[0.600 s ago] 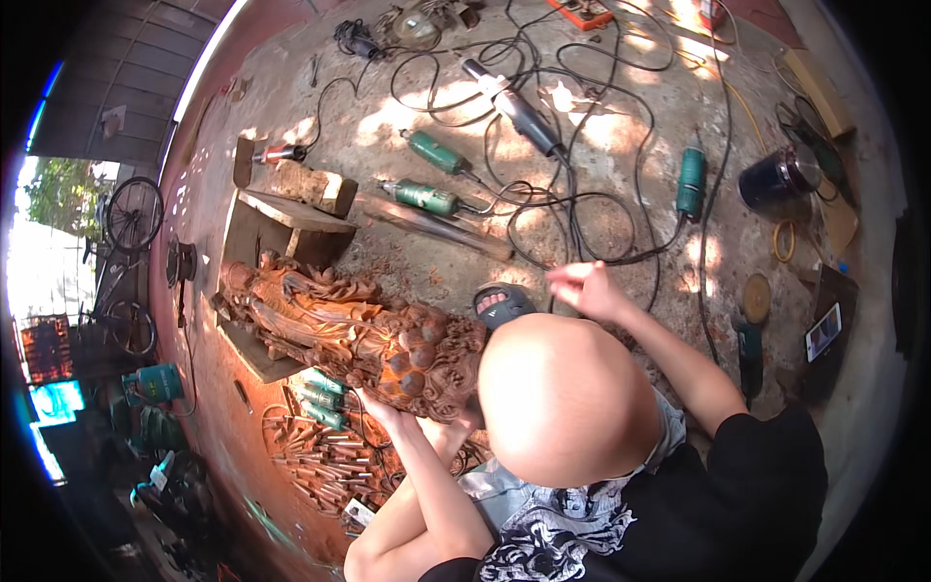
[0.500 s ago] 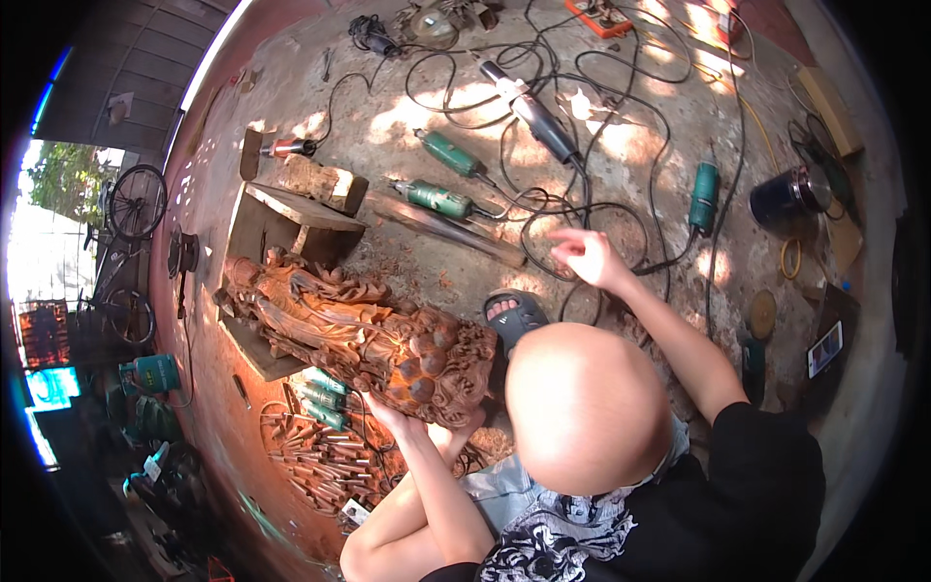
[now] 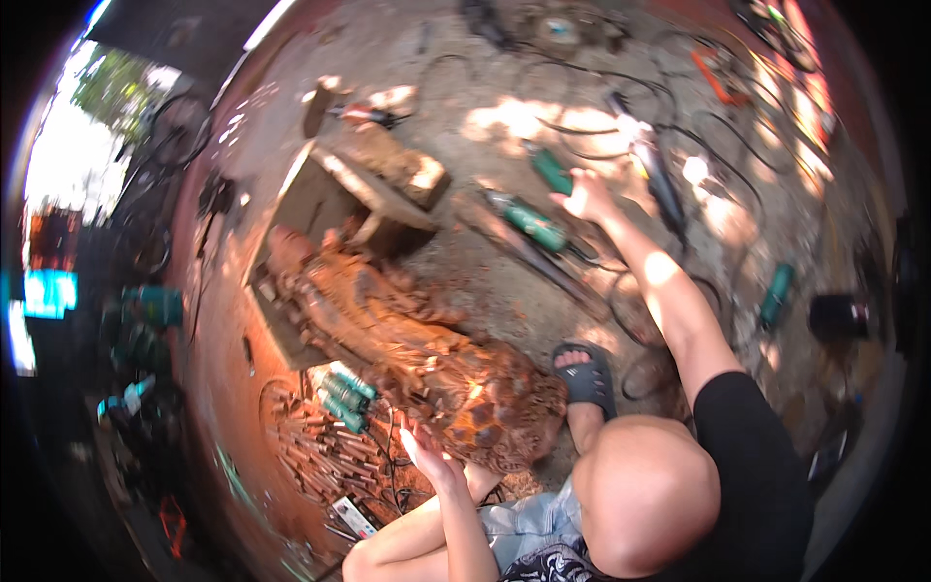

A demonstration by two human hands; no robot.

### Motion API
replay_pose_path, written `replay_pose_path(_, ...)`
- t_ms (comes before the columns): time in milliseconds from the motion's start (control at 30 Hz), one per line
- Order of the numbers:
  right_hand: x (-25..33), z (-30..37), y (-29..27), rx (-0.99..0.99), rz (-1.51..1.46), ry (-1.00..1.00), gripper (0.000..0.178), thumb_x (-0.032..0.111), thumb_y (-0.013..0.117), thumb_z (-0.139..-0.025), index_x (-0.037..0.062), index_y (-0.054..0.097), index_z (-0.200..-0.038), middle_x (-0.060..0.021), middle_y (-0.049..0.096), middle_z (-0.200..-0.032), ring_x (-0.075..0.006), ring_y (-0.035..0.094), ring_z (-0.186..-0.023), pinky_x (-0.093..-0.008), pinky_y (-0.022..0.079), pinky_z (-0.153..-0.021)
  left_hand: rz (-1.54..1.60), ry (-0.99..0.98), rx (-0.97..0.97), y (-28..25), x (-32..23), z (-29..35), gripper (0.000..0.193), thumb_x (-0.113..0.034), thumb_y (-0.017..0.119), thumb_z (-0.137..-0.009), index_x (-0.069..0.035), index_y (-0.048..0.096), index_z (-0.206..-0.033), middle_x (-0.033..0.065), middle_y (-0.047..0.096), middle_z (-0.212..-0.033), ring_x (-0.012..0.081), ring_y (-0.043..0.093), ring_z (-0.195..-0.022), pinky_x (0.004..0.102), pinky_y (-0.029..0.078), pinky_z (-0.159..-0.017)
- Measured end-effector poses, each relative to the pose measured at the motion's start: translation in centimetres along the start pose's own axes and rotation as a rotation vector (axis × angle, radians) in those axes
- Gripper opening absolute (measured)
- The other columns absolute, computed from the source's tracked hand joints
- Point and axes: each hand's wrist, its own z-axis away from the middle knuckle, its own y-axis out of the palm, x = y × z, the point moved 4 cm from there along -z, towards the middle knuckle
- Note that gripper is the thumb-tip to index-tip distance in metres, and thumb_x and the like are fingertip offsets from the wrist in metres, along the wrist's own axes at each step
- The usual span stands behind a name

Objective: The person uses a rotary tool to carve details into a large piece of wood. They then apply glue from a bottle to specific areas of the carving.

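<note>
Grey concrete makes up the floor (image 3: 465,276) around us, dappled with sunlight and dusted reddish toward the left, where a bright opening (image 3: 58,179) shows at the room's edge and a blurred bicycle wheel (image 3: 180,129) stands. Dark cords (image 3: 747,189) loop across the far right side, near an orange power strip (image 3: 718,78). Before us lies the reddish-brown wood carving (image 3: 378,325), its far end on a rough timber support (image 3: 402,231), its near end beside our sandalled foot (image 3: 585,380). Chisel-like tools (image 3: 325,461) spread left of it.

Our left hand (image 3: 432,458) is at the carving's lower left edge, fingers extended; we cannot tell whether they press or grip it. Our right hand (image 3: 587,197) reaches to the rear end of a green power tool (image 3: 550,171), thumb and forefinger apart; blur hides whether they touch it. Another green tool (image 3: 533,225) lies just beside, along a long wooden bar (image 3: 562,283).
</note>
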Motion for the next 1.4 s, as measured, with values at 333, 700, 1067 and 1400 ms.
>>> replay_pose_path(333,1.9,11.2,-9.2,0.361,-0.964,0.145,0.041,0.035,0.08,-0.094,0.0,0.071,-0.113,-0.0003,0.067,-0.085,-0.0119,0.065,-0.07,-0.0268,0.05,-0.06,-0.44,0.929,0.285,3.0,-9.0,9.0,0.02,0.004,0.067,-0.097,-0.001,0.073,-0.116,0.013,0.068,-0.12,0.0191,0.068,-0.095,0.0326,0.058,-0.083)
replay_pose_path(700,23.8,31.7,-32.0,0.602,0.094,-0.836,0.084,0.039,0.087,-0.068,-0.0105,0.067,-0.134,-0.0293,0.076,-0.113,-0.0362,0.081,-0.092,-0.037,0.062,-0.082,-0.233,1.449,0.624,19.3,-14.7,15.3,0.048,-0.015,0.068,-0.087,-0.009,0.071,-0.134,0.015,0.07,-0.127,0.0247,0.074,-0.101,0.0341,0.062,-0.08)
replay_pose_path(1067,16.6,36.7,-20.7,0.737,-0.803,-0.583,0.074,0.036,0.104,-0.059,-0.0015,0.079,-0.117,-0.0515,0.06,-0.127,-0.0406,0.08,-0.097,-0.0382,0.063,-0.082,-0.167,1.306,0.735,12.6,-10.4,10.9,0.026,-0.016,0.077,-0.074,-0.009,0.072,-0.098,0.0077,0.069,-0.097,0.024,0.068,-0.084,0.0328,0.054,-0.066)
replay_pose_path(1400,12.9,36.5,-17.9,0.716,-1.022,-0.474,0.06,0.027,0.101,-0.071,0.0088,0.077,-0.123,-0.049,0.046,-0.15,-0.0557,0.063,-0.128,-0.0564,0.055,-0.103,-0.117,1.27,0.678,12.9,-9.8,8.3,0.026,-0.015,0.078,-0.076,-0.01,0.073,-0.101,0.006,0.069,-0.099,0.0244,0.07,-0.085,0.0343,0.056,-0.068)
